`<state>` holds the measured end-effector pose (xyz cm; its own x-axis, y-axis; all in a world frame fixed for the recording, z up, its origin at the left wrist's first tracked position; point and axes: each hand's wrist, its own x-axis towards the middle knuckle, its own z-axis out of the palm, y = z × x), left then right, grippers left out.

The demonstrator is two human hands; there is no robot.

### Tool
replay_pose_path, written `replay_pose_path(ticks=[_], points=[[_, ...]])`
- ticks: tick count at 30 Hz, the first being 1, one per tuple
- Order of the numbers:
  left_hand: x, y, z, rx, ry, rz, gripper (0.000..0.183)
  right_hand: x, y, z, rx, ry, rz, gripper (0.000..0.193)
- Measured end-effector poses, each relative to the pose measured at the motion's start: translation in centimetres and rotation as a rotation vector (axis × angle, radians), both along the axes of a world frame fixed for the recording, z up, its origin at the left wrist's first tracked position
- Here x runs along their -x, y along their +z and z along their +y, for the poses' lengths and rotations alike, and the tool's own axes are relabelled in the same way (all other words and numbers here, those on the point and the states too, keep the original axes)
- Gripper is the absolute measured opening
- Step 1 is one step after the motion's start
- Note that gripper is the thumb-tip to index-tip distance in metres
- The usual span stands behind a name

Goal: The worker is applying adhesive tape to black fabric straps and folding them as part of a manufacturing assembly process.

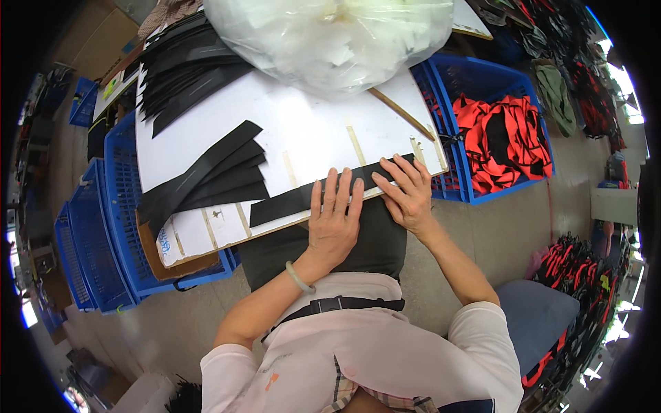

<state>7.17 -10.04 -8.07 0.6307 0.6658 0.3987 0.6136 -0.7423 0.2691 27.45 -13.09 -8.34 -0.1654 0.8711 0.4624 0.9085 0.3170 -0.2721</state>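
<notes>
A long black fabric strip lies flat along the near edge of the white board-topped table. My left hand rests on its middle, palm down with the fingers stretched out. At the strip's right end, my right hand lies with fingers extended over it and the thumb beside the board's edge. To the left, several similar black strips are fanned out in an overlapping pile. Part of the strip under my fingers is hidden.
A large clear plastic bag of white material stands at the table's back. A wooden stick lies near the right edge. More black strips are stacked at the far left. Blue crates flank the table; the right crate holds red and black pieces.
</notes>
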Motion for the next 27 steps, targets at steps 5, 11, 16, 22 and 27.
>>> replay_pose_path(ticks=[5,11,16,22,27], points=[[0.1,-0.1,-0.1,0.022,-0.003,0.031,0.066,-0.6,1.0,0.1,0.025,-0.005,0.091,0.043],[0.2,-0.1,0.0,0.006,-0.001,0.058,0.065,-0.8,2.4,0.2,0.102,0.025,0.139,0.047],[0.3,0.5,-0.1,0.017,0.013,0.081,0.063,-0.7,2.3,0.2,0.121,0.021,0.140,0.049],[0.0,0.6,0.1,-0.038,-0.003,0.068,0.051,-0.9,2.3,0.0,0.142,0.006,0.141,0.050],[0.4,0.6,0.1,-0.047,0.002,0.080,0.051,-0.4,2.7,0.2,0.160,0.012,0.174,0.050]])
